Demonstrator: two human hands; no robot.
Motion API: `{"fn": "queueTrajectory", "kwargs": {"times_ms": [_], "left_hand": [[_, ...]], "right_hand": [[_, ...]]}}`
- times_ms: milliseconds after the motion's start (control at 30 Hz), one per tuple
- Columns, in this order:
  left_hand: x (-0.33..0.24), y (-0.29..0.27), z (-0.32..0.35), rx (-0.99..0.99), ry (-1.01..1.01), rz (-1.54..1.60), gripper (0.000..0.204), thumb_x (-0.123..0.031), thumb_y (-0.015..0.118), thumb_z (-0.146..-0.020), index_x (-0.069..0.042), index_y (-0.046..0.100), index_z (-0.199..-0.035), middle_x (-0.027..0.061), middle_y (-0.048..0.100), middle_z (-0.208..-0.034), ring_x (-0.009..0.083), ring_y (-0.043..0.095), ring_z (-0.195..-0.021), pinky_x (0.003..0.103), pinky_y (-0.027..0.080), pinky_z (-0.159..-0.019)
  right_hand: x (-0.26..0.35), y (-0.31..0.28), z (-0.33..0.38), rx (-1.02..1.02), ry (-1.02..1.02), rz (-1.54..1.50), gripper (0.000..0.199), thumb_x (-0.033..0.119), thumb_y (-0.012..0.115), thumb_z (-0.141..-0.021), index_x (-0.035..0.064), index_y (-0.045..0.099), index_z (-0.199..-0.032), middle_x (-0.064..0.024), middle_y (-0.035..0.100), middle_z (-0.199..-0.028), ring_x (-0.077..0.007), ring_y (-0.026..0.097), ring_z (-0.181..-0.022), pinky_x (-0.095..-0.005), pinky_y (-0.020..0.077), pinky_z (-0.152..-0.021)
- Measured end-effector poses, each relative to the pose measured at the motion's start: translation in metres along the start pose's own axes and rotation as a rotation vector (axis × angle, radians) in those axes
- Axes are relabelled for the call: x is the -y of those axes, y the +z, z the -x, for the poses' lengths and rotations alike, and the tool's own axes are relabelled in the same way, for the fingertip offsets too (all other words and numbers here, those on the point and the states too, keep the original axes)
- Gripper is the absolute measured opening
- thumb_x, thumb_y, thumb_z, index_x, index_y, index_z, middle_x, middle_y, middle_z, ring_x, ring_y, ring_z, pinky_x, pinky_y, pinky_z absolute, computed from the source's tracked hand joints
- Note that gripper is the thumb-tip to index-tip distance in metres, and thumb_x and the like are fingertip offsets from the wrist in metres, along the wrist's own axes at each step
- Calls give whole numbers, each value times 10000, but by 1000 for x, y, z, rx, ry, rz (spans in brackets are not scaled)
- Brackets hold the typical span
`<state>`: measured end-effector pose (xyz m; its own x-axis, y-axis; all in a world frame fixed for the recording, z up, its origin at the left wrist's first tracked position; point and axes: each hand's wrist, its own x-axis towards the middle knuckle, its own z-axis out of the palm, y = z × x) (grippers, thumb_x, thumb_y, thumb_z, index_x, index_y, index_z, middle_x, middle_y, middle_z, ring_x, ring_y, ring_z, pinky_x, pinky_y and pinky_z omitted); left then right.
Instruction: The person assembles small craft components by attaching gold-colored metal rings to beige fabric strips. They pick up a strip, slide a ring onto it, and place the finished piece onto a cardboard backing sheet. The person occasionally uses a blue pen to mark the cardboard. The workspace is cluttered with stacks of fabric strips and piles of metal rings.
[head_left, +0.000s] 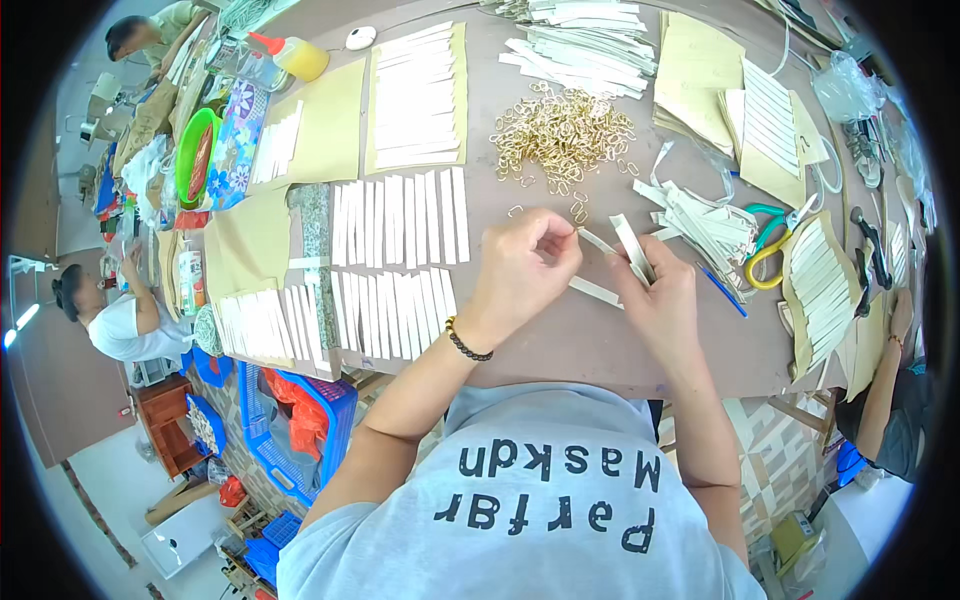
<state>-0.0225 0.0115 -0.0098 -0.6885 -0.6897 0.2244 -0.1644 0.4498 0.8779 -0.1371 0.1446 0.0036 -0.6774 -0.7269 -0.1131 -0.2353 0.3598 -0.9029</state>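
I judge the work partly done: rows of white strips (400,215) lie finished on the surface (560,340), while my left hand (525,270) and right hand (655,290) pinch one strip (597,240) closed-fingered, gold rings (562,135) heaped beyond.

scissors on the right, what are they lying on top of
The green and yellow handled scissors lie partly on a heap of white strips, on the table. What lies under the handles is hidden.
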Motion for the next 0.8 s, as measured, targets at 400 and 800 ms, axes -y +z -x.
{"fn": "queueTrajectory", "kwargs": {"times_ms": [400,800], "left_hand": [[-5,4,2,9,47,8,109,30,696,-751,-13,645,-836,78,681,-791,142,672,-665,265,540,-612],[-5,3,2,-44,212,-79,115,56,698,-704,-13,637,-772,78,641,-891,166,644,-712,277,528,-644]], "right_hand": [[4,4,1,4,-83,-20,140,122,697,-864,-9,654,-891,-109,550,-604,-156,464,-484,-328,370,-470],[1,2,-1,15,-39,-42,139,125,691,-868,-7,653,-887,-114,556,-605,-150,470,-488,-327,379,-475]]}}
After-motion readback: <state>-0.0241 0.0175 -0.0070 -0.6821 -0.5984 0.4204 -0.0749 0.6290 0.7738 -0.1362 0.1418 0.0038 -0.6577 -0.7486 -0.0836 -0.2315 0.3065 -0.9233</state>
